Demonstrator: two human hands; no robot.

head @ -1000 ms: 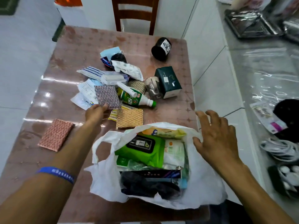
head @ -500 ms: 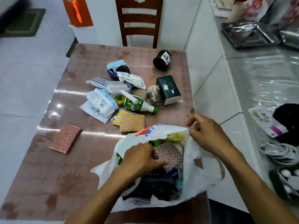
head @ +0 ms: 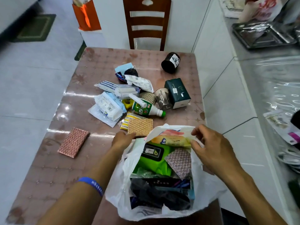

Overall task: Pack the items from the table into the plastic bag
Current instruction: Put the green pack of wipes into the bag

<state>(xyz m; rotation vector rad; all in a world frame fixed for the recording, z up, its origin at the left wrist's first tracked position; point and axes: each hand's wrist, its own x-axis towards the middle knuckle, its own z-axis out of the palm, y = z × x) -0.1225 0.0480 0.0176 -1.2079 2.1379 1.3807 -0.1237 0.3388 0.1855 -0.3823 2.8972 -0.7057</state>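
A white plastic bag stands open at the table's near edge, holding a green wipes pack, a purple patterned cloth and dark items. My right hand pinches the bag's far right rim. My left hand reaches past the bag's left rim, fingers touching the near edge of a tan woven cloth. Beyond lie a green bottle, white packets, a dark green box and a black cup.
A pink woven cloth lies alone on the table's left part. A wooden chair stands at the far edge. A counter with a metal tray runs along the right. The table has bare surface at near left.
My left hand left the purple cloth inside the bag, came out and moved forward to the tan cloth. My right hand stayed on the bag's rim.
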